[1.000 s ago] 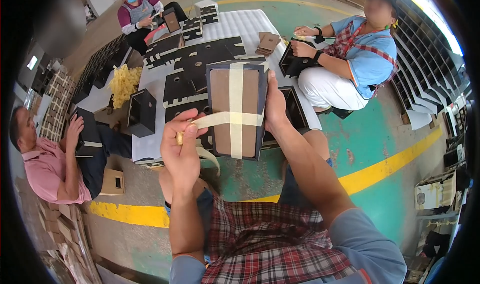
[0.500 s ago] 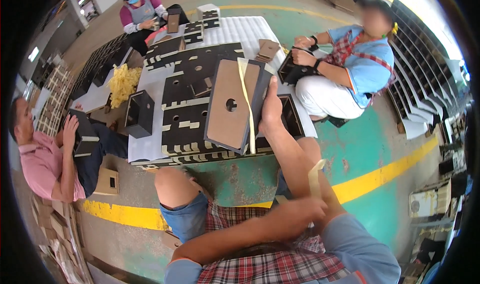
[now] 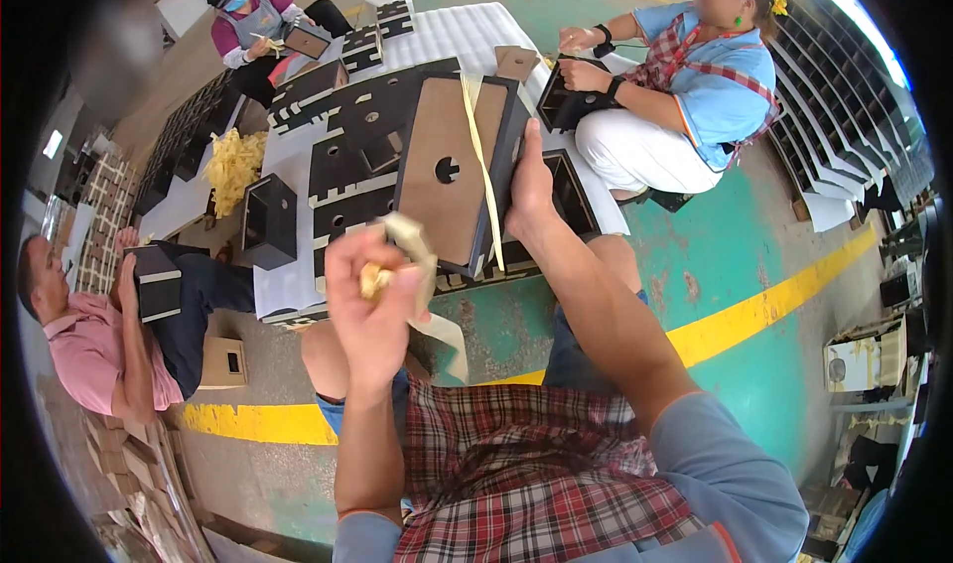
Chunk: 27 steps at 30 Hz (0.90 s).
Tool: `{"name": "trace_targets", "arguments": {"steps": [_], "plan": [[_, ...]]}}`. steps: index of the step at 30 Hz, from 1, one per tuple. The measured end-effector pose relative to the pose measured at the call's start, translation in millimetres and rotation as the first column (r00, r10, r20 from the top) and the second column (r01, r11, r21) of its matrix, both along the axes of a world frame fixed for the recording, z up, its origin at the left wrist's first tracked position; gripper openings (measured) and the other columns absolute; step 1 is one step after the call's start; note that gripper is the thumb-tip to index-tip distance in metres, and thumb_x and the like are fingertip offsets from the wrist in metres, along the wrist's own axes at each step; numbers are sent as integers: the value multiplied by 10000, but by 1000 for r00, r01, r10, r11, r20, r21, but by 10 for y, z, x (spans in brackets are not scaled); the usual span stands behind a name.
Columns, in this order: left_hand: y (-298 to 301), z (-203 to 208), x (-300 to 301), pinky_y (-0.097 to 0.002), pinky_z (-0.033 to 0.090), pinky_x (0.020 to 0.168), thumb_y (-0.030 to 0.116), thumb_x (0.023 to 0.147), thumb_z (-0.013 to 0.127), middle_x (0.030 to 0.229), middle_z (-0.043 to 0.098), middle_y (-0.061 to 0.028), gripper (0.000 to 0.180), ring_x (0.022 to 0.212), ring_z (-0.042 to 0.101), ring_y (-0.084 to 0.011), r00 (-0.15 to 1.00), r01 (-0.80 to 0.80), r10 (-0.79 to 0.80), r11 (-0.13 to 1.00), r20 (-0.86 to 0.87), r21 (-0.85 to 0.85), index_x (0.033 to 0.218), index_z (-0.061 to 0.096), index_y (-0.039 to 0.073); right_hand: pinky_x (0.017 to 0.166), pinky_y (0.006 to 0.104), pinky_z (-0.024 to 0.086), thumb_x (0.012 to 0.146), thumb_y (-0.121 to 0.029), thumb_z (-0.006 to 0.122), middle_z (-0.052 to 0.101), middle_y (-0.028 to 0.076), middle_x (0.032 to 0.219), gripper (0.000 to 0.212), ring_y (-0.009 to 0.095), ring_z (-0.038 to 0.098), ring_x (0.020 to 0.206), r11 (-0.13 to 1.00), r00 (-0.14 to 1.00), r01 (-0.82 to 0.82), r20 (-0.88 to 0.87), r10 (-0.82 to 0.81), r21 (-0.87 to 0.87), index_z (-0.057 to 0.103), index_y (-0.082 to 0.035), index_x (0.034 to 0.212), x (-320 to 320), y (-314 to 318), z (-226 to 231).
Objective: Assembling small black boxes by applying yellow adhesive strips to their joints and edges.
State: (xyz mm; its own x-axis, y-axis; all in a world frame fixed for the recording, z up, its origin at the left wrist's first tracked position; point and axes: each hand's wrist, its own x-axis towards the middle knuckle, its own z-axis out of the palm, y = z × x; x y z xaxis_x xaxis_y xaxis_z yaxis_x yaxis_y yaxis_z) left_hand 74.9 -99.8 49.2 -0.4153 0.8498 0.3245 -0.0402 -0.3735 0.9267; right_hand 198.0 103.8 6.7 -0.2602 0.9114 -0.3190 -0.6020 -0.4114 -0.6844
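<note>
My right hand (image 3: 529, 188) grips the right side of a box (image 3: 437, 156) with dark sides and a brown face panel. A hole sits in the middle of that panel. Down its right part runs a narrow strip of pale yellow tape (image 3: 478, 156), its lower end hanging past the bottom edge. In front of the box's lower left corner, my left hand (image 3: 369, 310) is closed on crumpled masking tape (image 3: 375, 281). A pale loose length of it curls over the fingers and trails down to the right, somewhat blurred.
Black boxes edged with tape (image 3: 347, 181) cover a white-sheeted table (image 3: 462, 35). An upright black box (image 3: 270, 221) and a yellow tape heap (image 3: 235, 166) stand left. Co-workers handle boxes at left (image 3: 109, 335), far left (image 3: 260, 32) and right (image 3: 685, 86).
My left hand has swung from beside my right forearm over to the left, in front of the box, with the tape. The strip near my forearm is gone from there. The box stays in my right hand.
</note>
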Motion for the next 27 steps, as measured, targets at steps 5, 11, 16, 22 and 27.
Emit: {"name": "trace_targets", "arguments": {"steps": [5,11,16,22,27], "plan": [[363,138,62,-299,543,881,-83,824,773,1162,588,-68,793,1061,613,-178,735,-206,121,977,-667,-49,1539,509,135,965,394,550,1055,-671,413,719,141,1203,765,235,714,1028,993,993,-105,-39,107,51,638,12,1317,-62,8,-88],[623,118,27,-367,590,864,-76,809,759,1253,614,-117,574,1057,680,-291,571,-122,231,973,-788,196,1325,697,168,892,404,608,1094,-589,379,729,154,1150,677,245,729,1021,963,967,-238,130,221,127,629,-5,1329,-30,-21,-124],[659,482,-8,-261,547,649,75,1021,647,994,717,-90,124,759,663,-127,988,-118,126,989,-87,87,1117,687,8,848,311,545,1044,-620,521,743,101,1057,695,164,691,896,967,958,-211,226,176,144,714,34,1175,8,-98,-53],[916,652,-1274,-240,532,733,146,1075,596,1047,684,-108,165,883,630,-132,828,-397,269,901,492,176,1110,652,-5,878,317,531,1045,-612,526,740,99,1062,668,153,674,922,848,852,-472,368,371,239,712,14,1183,43,-241,-66],[337,519,-1603,-311,526,784,274,1084,575,1084,647,-85,340,892,606,-157,840,-465,300,826,452,317,1306,591,18,873,321,534,1024,-650,533,738,104,1077,711,164,679,912,859,838,-477,390,381,187,710,18,1191,111,-114,-185]]}}
